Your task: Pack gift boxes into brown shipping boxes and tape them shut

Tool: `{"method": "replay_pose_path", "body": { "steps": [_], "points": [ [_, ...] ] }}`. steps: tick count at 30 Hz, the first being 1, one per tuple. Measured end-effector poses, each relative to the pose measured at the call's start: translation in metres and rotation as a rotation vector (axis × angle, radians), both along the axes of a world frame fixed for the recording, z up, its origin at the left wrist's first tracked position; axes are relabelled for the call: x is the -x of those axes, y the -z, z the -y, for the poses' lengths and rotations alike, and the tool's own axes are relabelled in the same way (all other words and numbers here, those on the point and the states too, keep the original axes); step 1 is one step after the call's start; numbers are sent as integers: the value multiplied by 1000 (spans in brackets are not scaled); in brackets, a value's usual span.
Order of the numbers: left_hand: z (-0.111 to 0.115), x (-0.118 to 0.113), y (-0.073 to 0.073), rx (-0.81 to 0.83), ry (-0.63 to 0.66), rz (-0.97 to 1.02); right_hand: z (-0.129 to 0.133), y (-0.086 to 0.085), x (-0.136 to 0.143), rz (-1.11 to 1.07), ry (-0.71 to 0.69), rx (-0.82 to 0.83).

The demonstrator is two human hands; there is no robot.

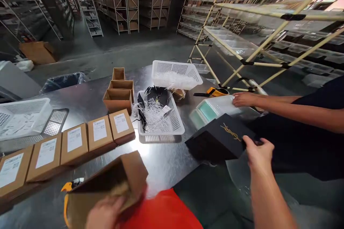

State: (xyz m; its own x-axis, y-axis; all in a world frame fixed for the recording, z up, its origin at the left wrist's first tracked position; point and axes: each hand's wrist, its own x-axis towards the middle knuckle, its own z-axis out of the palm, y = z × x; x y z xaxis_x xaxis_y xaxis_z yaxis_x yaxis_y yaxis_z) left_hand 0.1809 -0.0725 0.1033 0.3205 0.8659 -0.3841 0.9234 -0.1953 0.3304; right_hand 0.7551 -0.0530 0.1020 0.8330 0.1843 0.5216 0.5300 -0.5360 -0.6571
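Observation:
My right hand (pixel 259 152) grips the end of a black gift box (pixel 223 137) with a gold monogram, which is tilted above the table. At the bottom, my left hand (pixel 106 213) is blurred, its fingers closed over the near side of an open cardboard box (pixel 137 171). Beneath that box, to its left, shows part of a yellow-orange tape dispenser (pixel 66 188). Red material (pixel 166 211) lies at the front edge between my hands.
Labelled cartons (pixel 73 139) line the left; open small boxes (pixel 118 100) stand behind. White baskets (pixel 176 120) hold shredded paper. At right, a co-worker's hands (pixel 243 99) touch a bubble-wrapped package (pixel 212 109) near another tape dispenser (pixel 217 92). Pipe racks (pixel 233 55) stand beyond.

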Motion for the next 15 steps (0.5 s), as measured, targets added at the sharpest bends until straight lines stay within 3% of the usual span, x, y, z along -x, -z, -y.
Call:
{"method": "replay_pose_path", "body": {
  "steps": [2, 5, 7, 10, 13, 15],
  "points": [
    [-12, -46, 6, 136, 195, -111, 3, -8, 1, -26, 38, 13],
    [-27, -95, 20, 224, 286, -174, 3, -34, 27, 189, -187, 20],
    [-30, -111, 28, 227, 292, -170, -2, -54, 55, 309, -352, 30],
    [-24, -117, 32, 242, 280, -156, -16, -69, 101, 281, -505, 21],
    [-13, -110, 28, 239, 180, 56, -29, -54, 149, 14, -747, 51],
    [-7, -96, 25, 78, -20, 298, -33, -27, 185, -274, -1019, 157]
  ]
}}
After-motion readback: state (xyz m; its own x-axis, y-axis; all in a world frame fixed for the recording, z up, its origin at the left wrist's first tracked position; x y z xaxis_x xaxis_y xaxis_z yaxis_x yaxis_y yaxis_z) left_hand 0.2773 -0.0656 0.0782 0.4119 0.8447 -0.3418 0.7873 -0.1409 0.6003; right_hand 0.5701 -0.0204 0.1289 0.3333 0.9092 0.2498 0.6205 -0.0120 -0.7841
